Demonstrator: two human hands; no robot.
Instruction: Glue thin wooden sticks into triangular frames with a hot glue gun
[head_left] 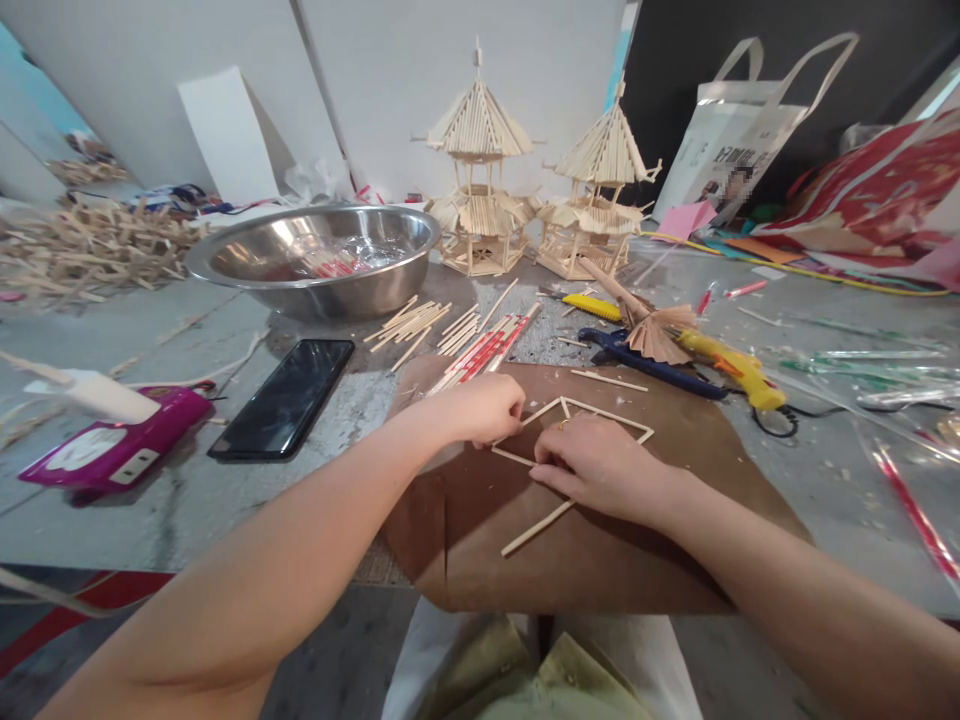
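Stick frame (609,416) — partly hidden by left hand (491,408) and right hand (600,462) — can't tell if either grip's closed.

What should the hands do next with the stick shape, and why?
Perhaps the left hand should gently steady the stick frame, because it is right by the frame's left corner, while the right hand is over the near side, close to a short stick inside the far corner.

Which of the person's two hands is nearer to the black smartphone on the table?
The left hand: it is at the left corner of the wooden stick frame, to the right of the black smartphone. The right hand is farther right, covering part of the frame.
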